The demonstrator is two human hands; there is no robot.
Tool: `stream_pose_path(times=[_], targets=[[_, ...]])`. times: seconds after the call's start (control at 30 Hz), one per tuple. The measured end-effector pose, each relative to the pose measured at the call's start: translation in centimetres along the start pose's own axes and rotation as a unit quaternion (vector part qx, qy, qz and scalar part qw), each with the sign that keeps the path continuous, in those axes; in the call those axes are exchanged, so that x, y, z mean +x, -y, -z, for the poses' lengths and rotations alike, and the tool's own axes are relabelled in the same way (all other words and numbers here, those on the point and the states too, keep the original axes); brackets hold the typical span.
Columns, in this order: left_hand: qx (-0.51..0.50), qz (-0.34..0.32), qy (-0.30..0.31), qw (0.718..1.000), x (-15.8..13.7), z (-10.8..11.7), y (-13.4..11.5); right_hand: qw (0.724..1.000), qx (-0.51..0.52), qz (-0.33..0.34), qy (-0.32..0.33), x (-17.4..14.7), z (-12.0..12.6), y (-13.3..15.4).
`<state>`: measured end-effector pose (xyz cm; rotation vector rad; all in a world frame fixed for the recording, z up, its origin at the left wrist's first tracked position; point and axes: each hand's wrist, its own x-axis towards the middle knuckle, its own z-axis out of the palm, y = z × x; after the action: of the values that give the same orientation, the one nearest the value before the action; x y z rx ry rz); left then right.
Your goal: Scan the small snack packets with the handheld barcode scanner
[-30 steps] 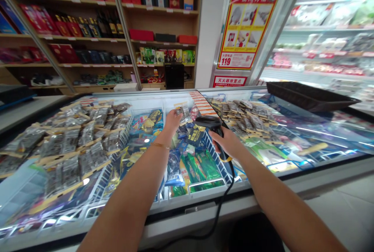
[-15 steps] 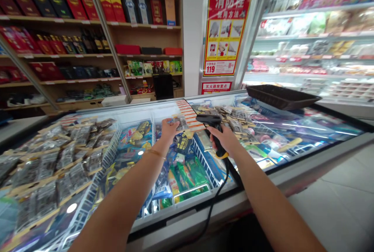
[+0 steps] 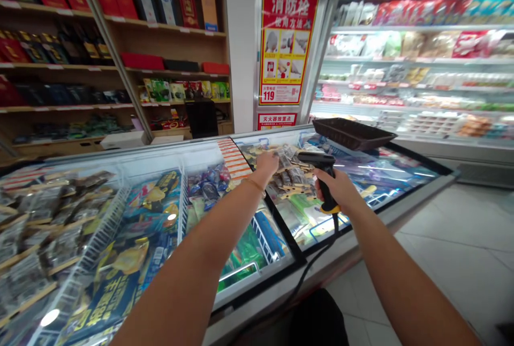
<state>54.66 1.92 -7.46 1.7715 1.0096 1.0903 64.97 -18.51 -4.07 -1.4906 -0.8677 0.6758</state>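
Observation:
My right hand (image 3: 339, 188) is wrapped round the grip of a black barcode scanner (image 3: 317, 158) with a yellow-edged base, held above the chest freezer's glass. Its black cable (image 3: 307, 276) hangs down past the freezer's front edge. To its left, my left hand (image 3: 267, 163) reaches over a pile of small clear packets (image 3: 295, 174) with dark contents, lying on the glass. Its fingers look closed at the packets, but they are partly hidden and blurred. More such packets (image 3: 68, 201) lie spread over the glass at the left.
A dark brown tray (image 3: 353, 134) rests on the freezer's far right part. Under the glass are wire baskets (image 3: 257, 236) with bagged frozen goods. Behind stand wooden shelves (image 3: 176, 75) and a wall poster (image 3: 287, 46). A lit cooler (image 3: 401, 59) is at the right.
My left hand has moved right with a small packet, from the striped part of the freezer to the packet pile. The scanner has shifted slightly right; the view has turned right.

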Motion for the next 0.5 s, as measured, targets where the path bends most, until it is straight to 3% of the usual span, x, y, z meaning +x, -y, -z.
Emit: stream_pose_path(times=[0.07, 0.13, 0.27, 0.37, 0.5], targets=[[0.161, 0.002, 0.033, 0.986, -0.6, -0.1, -0.7, 1.0, -0.001, -0.002, 0.001, 0.0, -0.4, 0.0], [0.259, 0.009, 0.062, 0.964, -1.2, 0.5, -1.4, 1.0, 0.002, -0.005, 0.005, -0.1, -1.2, 0.1], [0.278, -0.006, 0.063, 0.958, -2.3, 3.6, -1.4, 1.0, 0.004, -0.006, 0.022, -0.5, -3.6, 0.2], [0.275, 0.013, 0.009, 0.961, -2.9, 8.0, -0.2, 0.999, -0.001, -0.005, 0.042, -0.8, -6.1, 0.4], [0.311, 0.059, -0.079, 0.945, -4.1, 16.6, 2.3, 0.996, -0.003, 0.008, 0.088, -1.7, -10.6, 1.0]])
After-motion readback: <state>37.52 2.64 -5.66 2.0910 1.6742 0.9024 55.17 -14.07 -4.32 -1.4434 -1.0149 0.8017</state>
